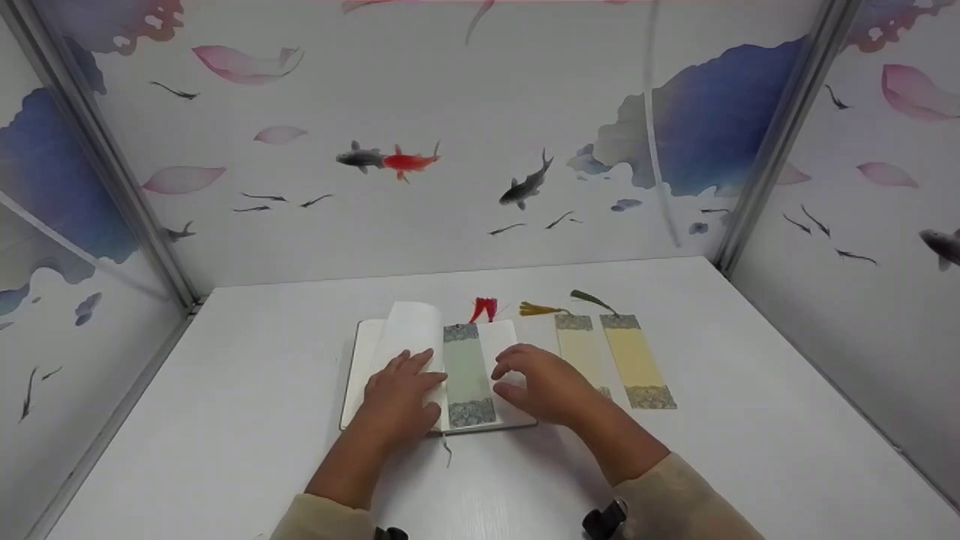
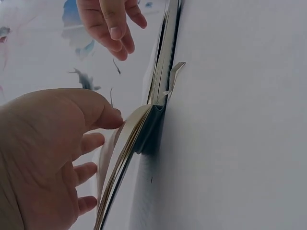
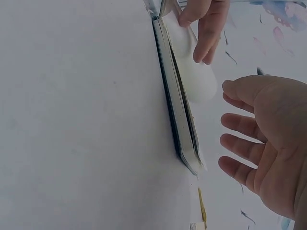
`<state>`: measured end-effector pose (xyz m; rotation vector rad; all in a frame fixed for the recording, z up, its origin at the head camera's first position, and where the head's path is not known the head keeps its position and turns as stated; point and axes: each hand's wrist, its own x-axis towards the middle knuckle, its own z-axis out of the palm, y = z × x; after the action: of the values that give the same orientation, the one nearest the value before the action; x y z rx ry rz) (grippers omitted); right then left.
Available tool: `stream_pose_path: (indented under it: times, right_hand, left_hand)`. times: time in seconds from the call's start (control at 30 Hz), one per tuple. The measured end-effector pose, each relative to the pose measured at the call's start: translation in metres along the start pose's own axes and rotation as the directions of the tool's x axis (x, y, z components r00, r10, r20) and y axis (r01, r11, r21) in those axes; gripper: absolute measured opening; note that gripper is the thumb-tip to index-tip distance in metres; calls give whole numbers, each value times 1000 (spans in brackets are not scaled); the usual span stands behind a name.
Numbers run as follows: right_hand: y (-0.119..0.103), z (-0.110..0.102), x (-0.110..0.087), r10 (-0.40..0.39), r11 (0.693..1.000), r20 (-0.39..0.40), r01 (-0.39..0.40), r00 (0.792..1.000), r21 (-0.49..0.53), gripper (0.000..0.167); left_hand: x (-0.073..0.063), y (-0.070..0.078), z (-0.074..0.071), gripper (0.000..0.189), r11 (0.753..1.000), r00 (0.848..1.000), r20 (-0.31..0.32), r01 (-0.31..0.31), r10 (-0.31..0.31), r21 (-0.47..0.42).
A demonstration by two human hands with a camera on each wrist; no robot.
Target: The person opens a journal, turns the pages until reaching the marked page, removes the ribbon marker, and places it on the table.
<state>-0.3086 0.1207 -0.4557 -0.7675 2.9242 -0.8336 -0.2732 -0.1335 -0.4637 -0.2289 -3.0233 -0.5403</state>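
A notebook (image 1: 361, 360) lies spread on the white table, one loose page (image 1: 412, 322) curving up at its left side. My left hand (image 1: 401, 394) rests on that page with fingers spread, close to the fold. On the right-hand page sits a pale green bookmark (image 1: 466, 371) with patterned ends and a red tassel (image 1: 486, 308) reaching past the top edge. Over the right page, beside the bookmark, hovers my right hand (image 1: 544, 381); its fingers are loosely bent and grip nothing. The right wrist view shows this hand (image 3: 271, 143) apart from the notebook's page edges (image 3: 180, 96).
Right of the notebook lie a cream bookmark (image 1: 577, 346) with a mustard tassel (image 1: 541, 309) and a yellow bookmark (image 1: 636, 360) with a green tassel (image 1: 592, 301). A thin ribbon (image 1: 448, 451) hangs from the notebook's lower edge. Printed panels (image 1: 465, 225) enclose the table.
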Motion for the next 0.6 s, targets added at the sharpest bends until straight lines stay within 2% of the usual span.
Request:
stream_pose_path:
  times: [0.27, 0.43, 0.6]
  right_hand:
    - [-1, 1, 0, 22, 1000, 15, -21, 1000, -8, 18]
    - [-1, 3, 1, 66, 998, 48, -65, 997, -7, 20]
    - [-3, 5, 3, 97, 995, 55, -96, 994, -26, 37]
  left_hand:
    - [-2, -5, 1, 61, 998, 996, 64, 54, -55, 14]
    - [-4, -7, 0, 63, 996, 991, 108, 83, -84, 11]
    - [-6, -7, -1, 64, 994, 980, 166, 113, -112, -2]
